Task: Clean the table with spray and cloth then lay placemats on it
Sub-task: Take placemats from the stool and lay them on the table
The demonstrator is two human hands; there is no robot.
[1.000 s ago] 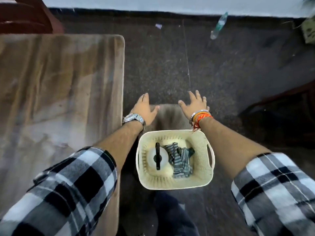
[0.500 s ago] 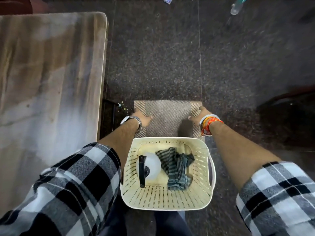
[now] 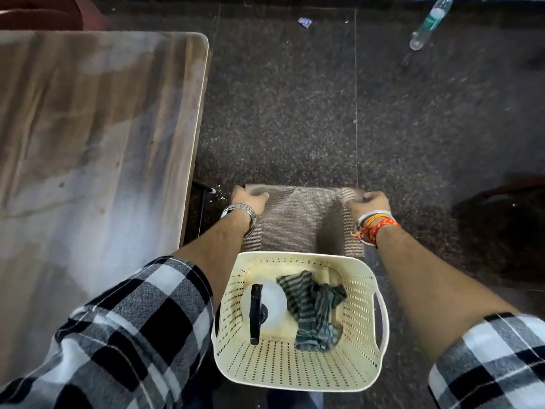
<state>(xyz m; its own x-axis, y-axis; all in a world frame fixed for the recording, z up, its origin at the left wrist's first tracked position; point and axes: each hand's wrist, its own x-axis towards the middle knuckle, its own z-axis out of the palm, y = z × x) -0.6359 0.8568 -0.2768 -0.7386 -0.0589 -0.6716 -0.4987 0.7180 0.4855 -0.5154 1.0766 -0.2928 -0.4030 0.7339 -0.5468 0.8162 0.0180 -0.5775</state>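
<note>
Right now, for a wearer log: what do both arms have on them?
Both arms wear sleeves in black, white and grey check: left sleeve, right sleeve. The left wrist carries a silver metal watch. The right wrist carries a pale bangle and orange and red threads.

I'm wearing black, white and grey checked sleeves point(image 3: 141, 329) and orange-red wrist threads point(image 3: 376, 228). I'm looking at a grey-brown woven placemat point(image 3: 300, 219), a cream basket point(image 3: 295, 364), a cloth point(image 3: 315, 311) striped grey and perhaps dark green, and a white bottle point(image 3: 274, 301) topped black.
</note>
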